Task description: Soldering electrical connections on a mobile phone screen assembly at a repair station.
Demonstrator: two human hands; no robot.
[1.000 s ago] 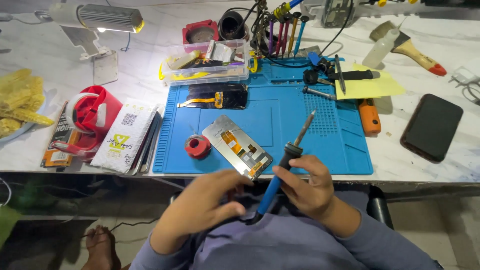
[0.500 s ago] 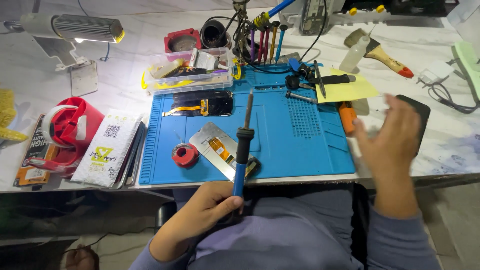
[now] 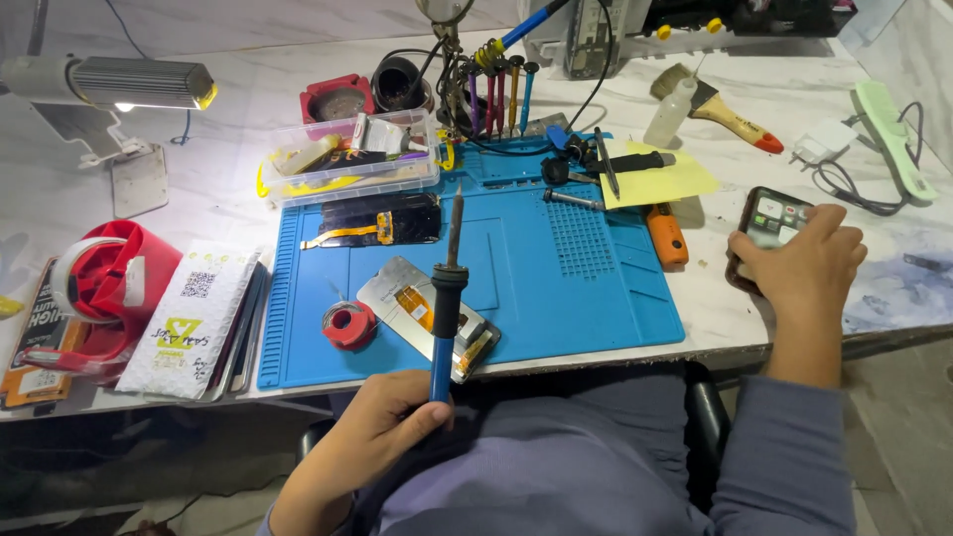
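My left hand [image 3: 382, 417] grips the blue handle of a soldering iron [image 3: 447, 288], held upright over the front edge of the blue work mat [image 3: 556, 268], its tip pointing away from me. Under the iron lies an opened phone frame [image 3: 412, 308] with an orange flex strip, beside a small red solder spool [image 3: 348, 325]. My right hand [image 3: 804, 263] rests on a black smartphone [image 3: 769, 223] with a lit screen, on the marble table right of the mat; its fingers wrap the phone's right side.
A clear plastic box of parts [image 3: 347, 159] and a black screen panel [image 3: 382, 220] sit at the mat's far left. A screwdriver rack [image 3: 496, 89], orange-handled tool [image 3: 667, 236], yellow cloth [image 3: 660, 179], brush [image 3: 730, 114], lamp [image 3: 119, 84], red tape dispenser [image 3: 104, 283] and white packets [image 3: 194, 318] surround it.
My right hand let go of the soldering iron, moved right and came down on the smartphone. My left hand took over the iron and holds it upright.
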